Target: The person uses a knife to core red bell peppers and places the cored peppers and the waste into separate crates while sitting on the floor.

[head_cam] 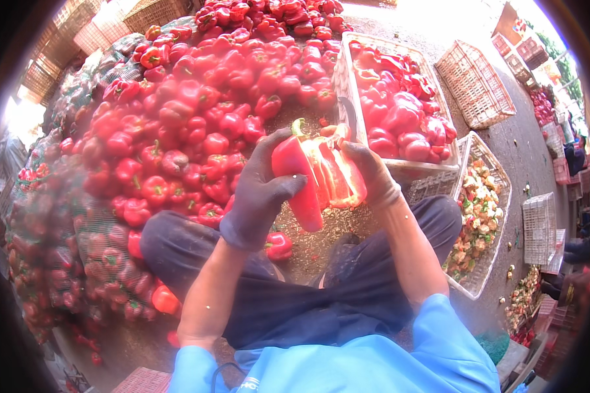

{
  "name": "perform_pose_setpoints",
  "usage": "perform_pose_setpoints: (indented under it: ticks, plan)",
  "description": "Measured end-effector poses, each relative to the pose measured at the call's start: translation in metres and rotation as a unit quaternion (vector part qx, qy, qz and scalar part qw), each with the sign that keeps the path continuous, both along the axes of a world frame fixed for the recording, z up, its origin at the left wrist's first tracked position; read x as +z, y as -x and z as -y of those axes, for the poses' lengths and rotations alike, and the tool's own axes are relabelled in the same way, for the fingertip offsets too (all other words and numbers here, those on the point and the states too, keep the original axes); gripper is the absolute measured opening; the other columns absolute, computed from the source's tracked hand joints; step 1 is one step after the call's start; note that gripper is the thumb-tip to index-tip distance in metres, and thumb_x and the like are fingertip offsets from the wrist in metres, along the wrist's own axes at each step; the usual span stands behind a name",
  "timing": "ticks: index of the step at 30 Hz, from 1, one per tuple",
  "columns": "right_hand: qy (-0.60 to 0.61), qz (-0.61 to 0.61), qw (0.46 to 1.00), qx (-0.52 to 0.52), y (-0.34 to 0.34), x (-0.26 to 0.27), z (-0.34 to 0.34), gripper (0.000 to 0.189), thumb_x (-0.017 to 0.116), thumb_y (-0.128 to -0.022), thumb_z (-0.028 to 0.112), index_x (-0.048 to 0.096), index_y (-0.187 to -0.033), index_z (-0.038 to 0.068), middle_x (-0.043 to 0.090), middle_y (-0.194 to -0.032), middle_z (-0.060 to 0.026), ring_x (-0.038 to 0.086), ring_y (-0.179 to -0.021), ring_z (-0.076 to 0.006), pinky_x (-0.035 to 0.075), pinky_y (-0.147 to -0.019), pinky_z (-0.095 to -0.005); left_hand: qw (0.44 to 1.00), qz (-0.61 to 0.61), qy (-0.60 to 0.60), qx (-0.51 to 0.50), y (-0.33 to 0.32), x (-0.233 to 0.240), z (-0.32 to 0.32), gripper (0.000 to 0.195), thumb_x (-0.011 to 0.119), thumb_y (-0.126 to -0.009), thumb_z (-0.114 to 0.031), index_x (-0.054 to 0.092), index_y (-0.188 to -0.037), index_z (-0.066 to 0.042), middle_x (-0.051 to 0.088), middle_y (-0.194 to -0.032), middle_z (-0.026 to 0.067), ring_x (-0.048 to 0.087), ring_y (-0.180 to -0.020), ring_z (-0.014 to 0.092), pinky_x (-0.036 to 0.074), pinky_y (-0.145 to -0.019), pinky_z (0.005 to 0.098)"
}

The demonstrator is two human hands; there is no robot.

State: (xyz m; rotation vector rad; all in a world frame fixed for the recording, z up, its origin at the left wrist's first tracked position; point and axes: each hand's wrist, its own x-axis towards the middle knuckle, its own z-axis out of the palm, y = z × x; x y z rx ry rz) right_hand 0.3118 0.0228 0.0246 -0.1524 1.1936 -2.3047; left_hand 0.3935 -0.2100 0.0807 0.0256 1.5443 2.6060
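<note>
My left hand [265,184], in a dark work glove, holds a red bell pepper [297,179] by its side, its curled green stem uppermost. The pepper is split lengthwise, its pale inside facing my right hand [368,169]. That gloved right hand grips the opened part [344,174], fingers at its far side. A dark curved blade [347,118] rises beside the right fingers; its handle is hidden. Below the hands, a whole red pepper [279,246] lies on the seed-strewn ground between my legs.
Whole red peppers [216,142] are heaped ahead and left, beside filled mesh sacks [103,245]. A white plastic crate [398,164] of cut peppers stands ahead right; another crate [502,236] holds pepper cores. An overturned or tilted crate [474,83] lies beyond. People are at the far right.
</note>
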Motion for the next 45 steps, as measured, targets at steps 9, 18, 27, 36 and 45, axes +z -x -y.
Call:
perform_pose_setpoints:
  ticks: [9, 18, 27, 36, 45]
  plan:
    - [-0.315, -0.174, 0.918, -0.164, -0.008, 0.023, 0.003, 0.055, 0.082, -0.102, 0.043, 0.067, -0.14, 0.006, 0.067, -0.093, 0.0044, 0.053, -0.061, -0.0009, 0.041, -0.051, -0.0189, 0.987, -0.062, 0.141, 0.049, -0.002, -0.002, 0.0, 0.081, 0.076, -0.088, 0.002, 0.045, -0.162, -0.004, 0.06, -0.142, 0.0089, 0.064, -0.125, 0.017, 0.055, -0.109, 0.0336]
    - [-0.339, -0.15, 0.928, 0.029, -0.033, 0.084, 0.031, 0.048, 0.084, -0.1, 0.045, 0.074, -0.119, 0.002, 0.074, -0.094, -0.0034, 0.068, -0.088, -0.0112, 0.055, -0.081, -0.0312, 0.834, -0.23, 0.488, 0.116, -0.004, -0.021, -0.01, 0.077, 0.082, -0.085, -0.007, 0.053, -0.156, -0.002, 0.077, -0.113, 0.0269, 0.081, -0.102, 0.036, 0.064, -0.085, 0.0422]
    - [-0.194, 0.054, 0.979, 0.036, -0.031, 0.07, 0.019, 0.036, 0.075, -0.105, 0.046, 0.066, -0.099, 0.012, 0.054, -0.065, 0.0044, 0.05, -0.048, -0.0063, 0.035, -0.042, -0.0223, 0.881, -0.191, 0.428, 0.066, -0.007, -0.009, -0.01, 0.075, 0.083, -0.086, -0.008, 0.054, -0.155, 0.0, 0.077, -0.105, 0.023, 0.082, -0.094, 0.031, 0.064, -0.08, 0.0399]
    - [-0.249, -0.017, 0.968, 0.022, -0.028, 0.089, -0.027, 0.048, 0.063, -0.111, 0.055, 0.07, -0.126, 0.01, 0.056, -0.07, 0.0042, 0.048, -0.049, -0.0041, 0.035, -0.04, -0.0227, 0.993, -0.024, 0.111, 0.024, -0.001, -0.011, 0.001, 0.072, 0.072, -0.093, 0.006, 0.046, -0.16, 0.0, 0.066, -0.137, 0.0096, 0.066, -0.124, 0.016, 0.056, -0.108, 0.0347]
    - [-0.483, -0.049, 0.813, -0.323, -0.111, 0.106, -0.286, 0.043, 0.076, -0.106, 0.042, 0.072, -0.131, 0.007, 0.069, -0.083, -0.0013, 0.058, -0.05, -0.0063, 0.038, -0.04, -0.0224, 0.999, -0.016, 0.006, 0.035, -0.002, -0.007, 0.005, 0.066, 0.065, -0.092, -0.005, 0.052, -0.155, 0.004, 0.069, -0.133, 0.0087, 0.065, -0.122, 0.017, 0.051, -0.11, 0.0344]
